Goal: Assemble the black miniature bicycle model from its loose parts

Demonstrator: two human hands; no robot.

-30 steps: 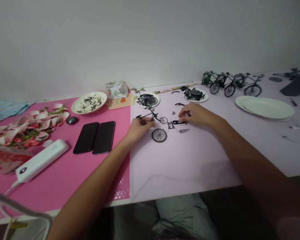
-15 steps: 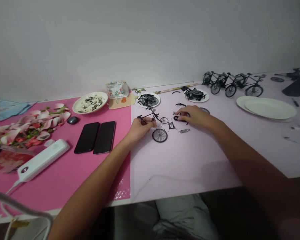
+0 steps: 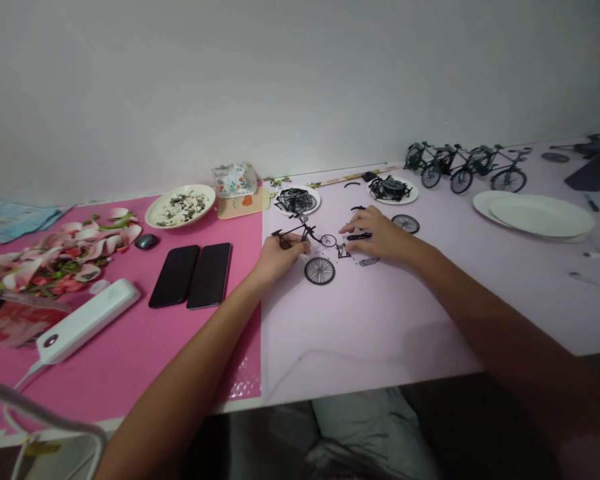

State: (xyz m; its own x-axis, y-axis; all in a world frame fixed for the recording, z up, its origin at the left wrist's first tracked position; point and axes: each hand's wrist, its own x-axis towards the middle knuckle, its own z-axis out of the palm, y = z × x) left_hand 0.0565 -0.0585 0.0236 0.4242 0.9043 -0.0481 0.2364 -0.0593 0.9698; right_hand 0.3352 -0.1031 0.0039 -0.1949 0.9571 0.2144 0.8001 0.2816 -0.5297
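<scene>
My left hand (image 3: 280,258) is closed around the black frame of a model bicycle (image 3: 305,231), pinching it at its lower part. A loose spoked wheel (image 3: 320,271) lies just below that hand. My right hand (image 3: 373,235) hovers low over the table, thumb and fingers apart. Between them shows a slim black part (image 3: 359,236), which appears to lie loose. Close to the fingertips are a thin ring-shaped part (image 3: 329,241), a small black bracket (image 3: 343,251) and a dark flat rack-like piece (image 3: 369,262). Another wheel (image 3: 405,224) rests beyond my right hand.
Two plates of black parts (image 3: 315,205) (image 3: 414,195) stand at the back. Several assembled model bicycles (image 3: 460,170) and stacked white plates (image 3: 543,217) are on the right. Left are two phones (image 3: 209,275), a bowl (image 3: 211,197), a mouse (image 3: 146,241), a white power strip-like device (image 3: 87,323) and petals (image 3: 97,233).
My right hand has shifted slightly left and its fingers have spread from the black part they were touching. My left hand and the frame have barely moved.
</scene>
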